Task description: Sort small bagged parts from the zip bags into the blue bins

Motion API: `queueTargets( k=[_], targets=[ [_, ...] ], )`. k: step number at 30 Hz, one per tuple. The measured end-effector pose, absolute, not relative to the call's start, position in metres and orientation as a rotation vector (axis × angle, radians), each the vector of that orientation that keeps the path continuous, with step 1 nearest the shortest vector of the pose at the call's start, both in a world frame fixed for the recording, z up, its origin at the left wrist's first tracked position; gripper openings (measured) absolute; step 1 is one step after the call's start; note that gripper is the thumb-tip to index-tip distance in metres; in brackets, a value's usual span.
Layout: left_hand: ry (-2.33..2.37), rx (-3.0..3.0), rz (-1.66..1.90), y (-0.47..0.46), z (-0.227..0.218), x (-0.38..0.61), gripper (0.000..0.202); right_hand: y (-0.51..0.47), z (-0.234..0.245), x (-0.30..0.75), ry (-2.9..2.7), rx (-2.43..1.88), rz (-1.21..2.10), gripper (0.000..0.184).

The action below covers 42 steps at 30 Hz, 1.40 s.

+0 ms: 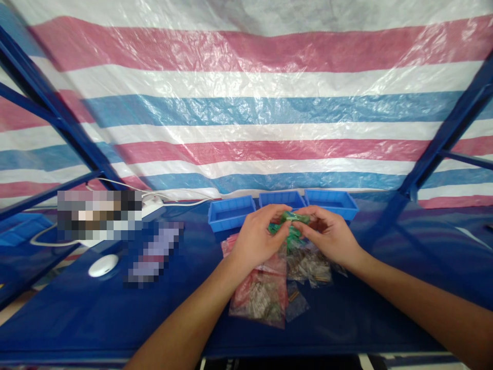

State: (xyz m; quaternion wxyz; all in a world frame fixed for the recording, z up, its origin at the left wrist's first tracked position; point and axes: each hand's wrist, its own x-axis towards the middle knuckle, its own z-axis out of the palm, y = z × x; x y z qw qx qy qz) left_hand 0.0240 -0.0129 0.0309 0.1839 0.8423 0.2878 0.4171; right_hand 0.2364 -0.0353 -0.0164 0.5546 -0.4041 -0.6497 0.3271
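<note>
Between my two hands, just in front of the blue bins, is a small green plastic packet (293,218). My left hand (262,231) pinches its left side with thumb and fingers, and my right hand (327,231) pinches the right side. What the packet contains is too small to tell. Under and behind my hands lie more green packets (295,237). Several small clear bags (310,267) with thin brownish pieces are heaped below my right hand. A larger reddish clear bag (260,295) lies below my left hand, partly covered by it.
Three blue bins, a left one (231,213), a middle one (281,199) and a right one (331,203), line the back of the blue table (162,318). A white round object (103,265) and a blurred-out flat item (156,254) lie left. White cables run behind.
</note>
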Motion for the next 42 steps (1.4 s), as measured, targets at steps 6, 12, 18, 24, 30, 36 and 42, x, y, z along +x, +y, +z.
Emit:
queueTargets(
  k=[6,12,18,24,30,36,42],
  targets=[
    [0.805,2.310,1.223,-0.012,0.034,0.023,0.024,-0.039,-0.009,0.235,-1.535,-0.981,0.734,0.032],
    [0.827,2.084,1.290,-0.005,0.031,0.022,0.032,-0.039,-0.005,0.233,-1.424,-0.861,0.796,0.034],
    [0.950,2.066,1.509,-0.003,0.037,0.017,0.020,-0.042,-0.002,0.237,-1.550,-0.880,0.736,0.023],
    [0.876,2.068,1.438,0.001,0.032,0.016,0.024,-0.041,0.001,0.239,-1.642,-0.853,0.799,0.026],
    [0.880,2.506,1.278,-0.003,0.032,0.013,0.035,-0.034,0.002,0.243,-1.534,-0.924,0.901,0.028],
    [1.009,2.721,1.114,-0.001,0.031,0.010,0.038,-0.018,-0.007,0.252,-1.326,-1.101,1.067,0.052],
    [0.871,2.871,0.805,0.003,0.037,0.002,0.031,-0.012,-0.016,0.253,-1.411,-1.074,1.046,0.060]
  ],
)
